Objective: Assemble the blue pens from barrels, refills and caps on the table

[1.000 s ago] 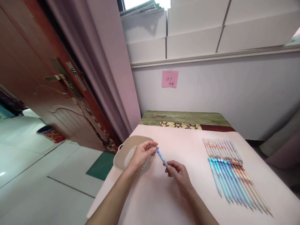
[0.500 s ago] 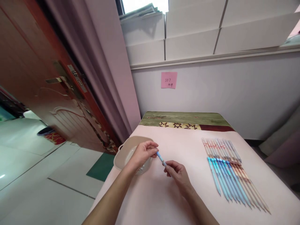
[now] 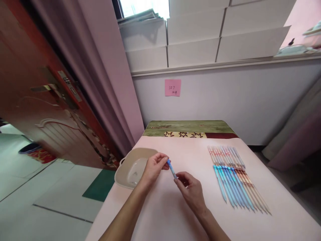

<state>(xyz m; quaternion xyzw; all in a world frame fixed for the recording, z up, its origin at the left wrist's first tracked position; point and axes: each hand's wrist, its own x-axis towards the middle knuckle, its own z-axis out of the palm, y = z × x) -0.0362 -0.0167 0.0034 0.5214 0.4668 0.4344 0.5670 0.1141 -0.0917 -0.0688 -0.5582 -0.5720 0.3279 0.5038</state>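
Note:
A light-blue pen (image 3: 172, 170) is held above the table, slanting between my two hands. The fingertips of my left hand (image 3: 155, 166) pinch its bright-blue upper end. My right hand (image 3: 192, 189) has its thumb and forefinger closed on the lower end, the other fingers curled. A beige plastic basin (image 3: 122, 170) stands just behind and left of my left hand, which hides part of its rim. To the right lie several blue pens (image 3: 232, 187) and brown-and-beige pens (image 3: 254, 190), side by side with tips toward me. Behind them is a row of pale, red-marked pens (image 3: 223, 155).
The table (image 3: 163, 214) has a pale pink cover and a green patterned strip (image 3: 188, 126) at its far edge. A pink note (image 3: 173, 87) is stuck on the wall. A red-brown door (image 3: 57, 107) and a purple curtain (image 3: 107, 67) are at the left.
The view has turned slightly right, so the table, basin and pens appear farther left. Both hands remain on the blue pen, which is tilted a little more upright.

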